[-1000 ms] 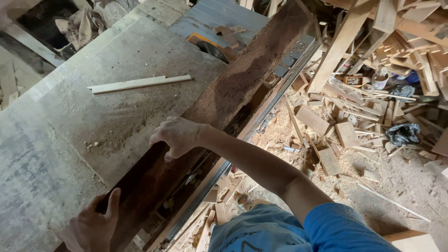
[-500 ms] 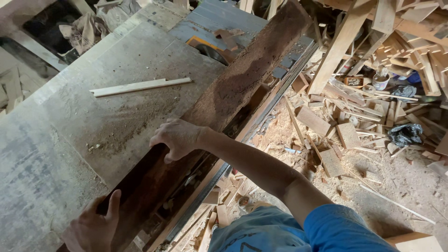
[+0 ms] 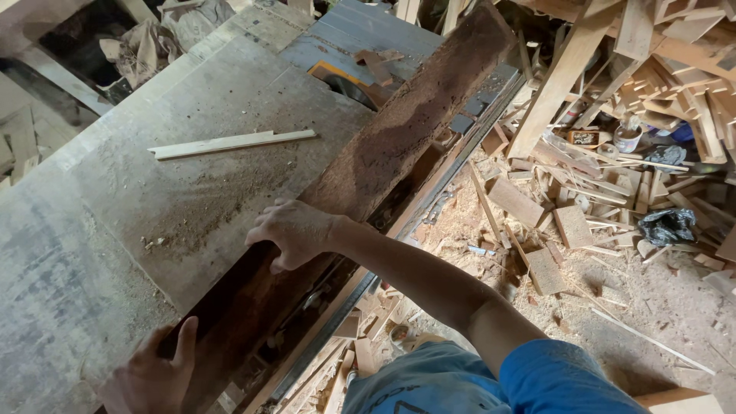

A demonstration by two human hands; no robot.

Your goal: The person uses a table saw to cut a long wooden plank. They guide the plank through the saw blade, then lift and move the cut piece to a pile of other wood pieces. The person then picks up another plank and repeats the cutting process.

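A long, rough, dark brown plank (image 3: 399, 130) lies diagonally along the right edge of a grey saw table (image 3: 115, 230), running from near me to the far right. My right hand (image 3: 295, 230) grips the plank at its middle, fingers curled over its left edge. At the plank's near end, my left hand (image 3: 149, 376) presses with the thumb spread. The plank's far part passes beside a saw blade with a yellow guard (image 3: 341, 78).
A thin pale wood strip (image 3: 230, 143) lies on the table amid sawdust. Offcuts and blocks (image 3: 537, 222) litter the floor to the right, with stacked timber (image 3: 659, 61) and a black bag (image 3: 668, 226) beyond. Sacks (image 3: 153, 38) sit at the far left.
Nothing has clearly moved; both hands stay on the plank and only the view shifts slightly.
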